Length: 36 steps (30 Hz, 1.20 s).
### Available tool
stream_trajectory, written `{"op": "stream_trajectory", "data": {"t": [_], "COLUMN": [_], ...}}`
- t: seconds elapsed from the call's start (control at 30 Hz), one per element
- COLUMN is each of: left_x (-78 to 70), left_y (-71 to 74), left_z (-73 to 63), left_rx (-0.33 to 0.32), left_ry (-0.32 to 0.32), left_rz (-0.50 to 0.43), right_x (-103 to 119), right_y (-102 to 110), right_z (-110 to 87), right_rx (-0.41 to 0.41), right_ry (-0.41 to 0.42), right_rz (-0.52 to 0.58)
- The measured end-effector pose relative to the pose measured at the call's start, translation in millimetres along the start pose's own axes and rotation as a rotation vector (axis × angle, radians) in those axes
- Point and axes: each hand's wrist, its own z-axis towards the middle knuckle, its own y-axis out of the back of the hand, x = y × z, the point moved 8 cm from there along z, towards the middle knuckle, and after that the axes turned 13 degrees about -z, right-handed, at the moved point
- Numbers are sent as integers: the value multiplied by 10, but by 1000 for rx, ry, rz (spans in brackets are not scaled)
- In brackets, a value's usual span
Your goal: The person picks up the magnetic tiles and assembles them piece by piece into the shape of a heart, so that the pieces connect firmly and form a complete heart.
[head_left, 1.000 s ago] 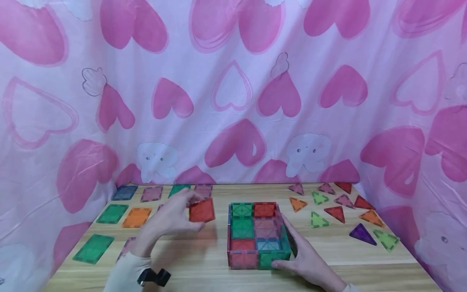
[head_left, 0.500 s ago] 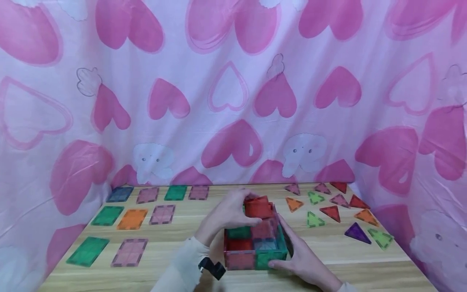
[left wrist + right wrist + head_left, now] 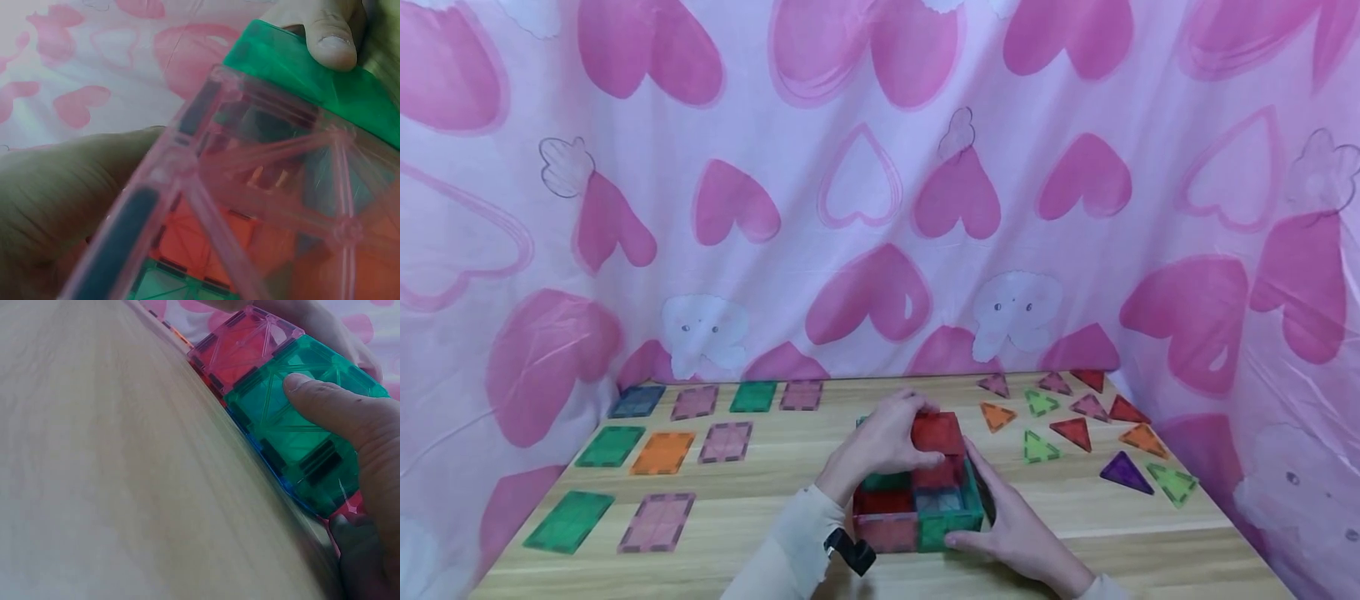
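A low box of clear coloured magnetic tiles [image 3: 887, 533] stands on the table, its floor made of tiles too. My left hand [image 3: 876, 446] reaches over its far part and pinches a red square tile [image 3: 936, 433], tilted at the far right of the box. Along the box's right side lies my right hand [image 3: 1018, 525], gripping the near right corner. In the right wrist view its thumb presses the green front tile [image 3: 306, 425], beside a pink tile [image 3: 244, 350]. The left wrist view shows that pink wall [image 3: 262, 150] close up, with the green one [image 3: 312, 75] behind.
Loose square tiles lie in rows on the left: green [image 3: 610, 447], orange [image 3: 662, 452], pink [image 3: 725, 442] and blue [image 3: 637, 402]. Two larger rectangles, green [image 3: 568, 522] and pink [image 3: 657, 522], lie nearer. Triangles, including a purple one [image 3: 1126, 473], are scattered right. A heart-patterned curtain [image 3: 865, 183] surrounds the table.
My left hand has carried the red square tile rightward from beside the box to over its far right part, then lowered slightly. My right hand stays at the box's corner.
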Motion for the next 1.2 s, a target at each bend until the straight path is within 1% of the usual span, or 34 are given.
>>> {"op": "stream_trajectory", "data": {"t": [0.13, 0.2, 0.27, 0.33, 0.37, 0.47, 0.57, 0.63, 0.7, 0.8, 0.87, 0.93, 1.03, 1.13, 1.2], "left_x": [-14, -5, 26, 85, 125, 284, 518, 704, 895, 1148, 1286, 1388, 1528, 1625, 1653], "left_y": [24, 66, 158, 311, 410, 744, 1038, 1167, 1245, 1278, 1251, 1203, 1106, 1025, 994], "left_z": [-15, -32, -55, -82, -101, -187, -299, -378, -454, -564, -619, -659, -693, -707, -714], "left_rx": [6, 2, -19, -65, -95, -196, -282, -322, -348, -363, -350, -326, -278, -228, -200], "left_ry": [6, 19, 36, 45, 47, 39, 34, 48, 65, 106, 136, 166, 223, 255, 264], "left_rz": [8, -6, -33, -87, -109, -134, -99, -66, -55, -60, -67, -63, -38, 18, 66], "right_x": [2, -4, -6, -4, -1, 7, 6, 5, 6, 5, 2, -4, -13, -16, -11], "right_y": [9, 9, 6, 2, -1, -8, -9, -5, -1, 2, 1, 0, -1, 0, 4], "right_z": [7, 5, 4, 5, 8, 13, 16, 16, 19, 26, 26, 22, 13, 8, 8], "right_rx": [4, 3, 3, 4, 6, 9, 10, 7, 6, 8, 12, 14, 14, 13, 13], "right_ry": [-7, -5, 2, 12, 17, 22, 19, 19, 23, 28, 26, 20, 9, 4, 5], "right_rz": [0, 1, 8, 16, 23, 28, 20, 11, 6, 6, 9, 11, 13, 12, 13]}}
